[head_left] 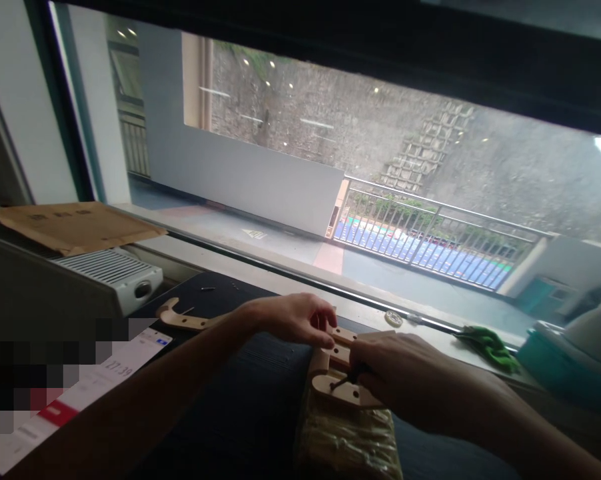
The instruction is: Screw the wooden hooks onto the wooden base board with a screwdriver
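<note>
left hand point(295, 319): fingertips pinched shut on wooden strip point(343, 335), just beyond wrapped packet point(348, 443) | right hand point(405, 373): fingers curled closed round small dark tool point(344, 383), touching curved wooden part point(343, 399) on packet's far edge | wooden hook point(180, 319): well left of packet | green cloth point(490, 347): far right of packet

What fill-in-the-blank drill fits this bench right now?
1. The left hand and right hand meet on pieces made of ____.
2. The cloth by the sill is ____ in colour.
3. A lone hooked piece lies to the ____ of the left hand.
Missing words: wood; green; left.
</note>
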`<move>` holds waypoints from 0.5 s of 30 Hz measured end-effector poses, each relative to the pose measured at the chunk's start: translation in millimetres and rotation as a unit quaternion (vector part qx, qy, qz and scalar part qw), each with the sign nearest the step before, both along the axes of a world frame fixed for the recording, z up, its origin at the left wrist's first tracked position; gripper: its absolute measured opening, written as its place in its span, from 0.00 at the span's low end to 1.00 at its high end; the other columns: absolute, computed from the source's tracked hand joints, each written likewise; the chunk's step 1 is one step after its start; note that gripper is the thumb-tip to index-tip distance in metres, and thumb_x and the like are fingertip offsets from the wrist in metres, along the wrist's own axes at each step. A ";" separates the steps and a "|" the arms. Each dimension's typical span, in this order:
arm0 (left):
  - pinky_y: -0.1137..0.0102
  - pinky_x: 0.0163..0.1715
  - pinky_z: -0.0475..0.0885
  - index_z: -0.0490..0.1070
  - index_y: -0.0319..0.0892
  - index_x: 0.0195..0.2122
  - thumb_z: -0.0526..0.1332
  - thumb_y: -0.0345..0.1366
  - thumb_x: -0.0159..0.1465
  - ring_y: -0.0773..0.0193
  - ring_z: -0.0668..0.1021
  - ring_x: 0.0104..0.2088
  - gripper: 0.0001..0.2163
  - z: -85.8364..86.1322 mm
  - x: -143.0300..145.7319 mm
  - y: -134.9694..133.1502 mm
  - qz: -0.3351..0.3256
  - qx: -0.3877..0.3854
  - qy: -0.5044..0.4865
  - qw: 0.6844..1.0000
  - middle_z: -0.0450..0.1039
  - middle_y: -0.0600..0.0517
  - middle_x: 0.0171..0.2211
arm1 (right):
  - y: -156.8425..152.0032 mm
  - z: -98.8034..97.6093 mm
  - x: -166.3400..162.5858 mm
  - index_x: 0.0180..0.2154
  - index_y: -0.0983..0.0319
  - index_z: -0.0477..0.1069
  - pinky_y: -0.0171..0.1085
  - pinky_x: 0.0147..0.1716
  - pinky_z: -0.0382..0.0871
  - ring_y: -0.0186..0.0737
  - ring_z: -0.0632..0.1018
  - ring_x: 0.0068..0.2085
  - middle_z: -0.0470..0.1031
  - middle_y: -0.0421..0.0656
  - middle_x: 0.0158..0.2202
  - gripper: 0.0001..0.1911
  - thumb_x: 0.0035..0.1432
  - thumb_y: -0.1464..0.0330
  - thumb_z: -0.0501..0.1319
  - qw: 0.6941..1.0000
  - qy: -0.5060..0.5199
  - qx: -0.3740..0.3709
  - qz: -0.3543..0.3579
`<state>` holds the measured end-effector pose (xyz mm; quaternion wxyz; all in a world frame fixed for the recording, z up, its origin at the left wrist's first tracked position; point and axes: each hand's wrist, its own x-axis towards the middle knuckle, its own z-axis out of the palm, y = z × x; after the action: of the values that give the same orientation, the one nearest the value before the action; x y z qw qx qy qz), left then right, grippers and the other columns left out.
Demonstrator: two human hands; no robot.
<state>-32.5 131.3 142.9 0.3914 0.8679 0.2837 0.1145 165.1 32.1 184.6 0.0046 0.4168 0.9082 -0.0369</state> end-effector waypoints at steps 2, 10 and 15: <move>0.70 0.36 0.69 0.71 0.40 0.45 0.65 0.40 0.54 0.62 0.75 0.37 0.18 -14.7 -4.5 -10.2 -0.004 -0.018 -0.033 0.999 0.74 0.50 0.37 | 1.4 -2.2 -0.1 0.30 0.59 0.71 0.34 0.27 0.60 0.35 0.74 0.28 0.74 0.40 0.28 0.12 0.55 0.79 0.53 1.000 -0.008 0.018 0.000; 0.67 0.46 0.68 0.63 0.45 0.49 0.66 0.32 0.50 0.59 0.72 0.43 0.24 -103.7 21.0 -63.7 0.182 0.044 -0.190 0.964 0.69 0.51 0.42 | 15.3 0.8 -19.8 0.36 0.58 0.73 0.35 0.24 0.54 0.35 0.73 0.30 0.74 0.39 0.34 0.08 0.58 0.73 0.57 0.992 -0.096 0.048 0.060; 0.61 0.51 0.65 0.64 0.45 0.47 0.64 0.30 0.52 0.55 0.70 0.47 0.20 -129.9 32.2 -70.5 0.248 0.097 -0.244 0.932 0.68 0.48 0.43 | 20.8 2.3 -25.7 0.31 0.61 0.73 0.34 0.26 0.56 0.35 0.74 0.32 0.75 0.40 0.32 0.05 0.54 0.75 0.60 0.987 -0.138 0.031 0.073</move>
<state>-0.3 60.8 13.0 0.3218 0.7489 0.3732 0.4431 139.4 52.9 187.0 0.1197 0.3503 0.9276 0.0500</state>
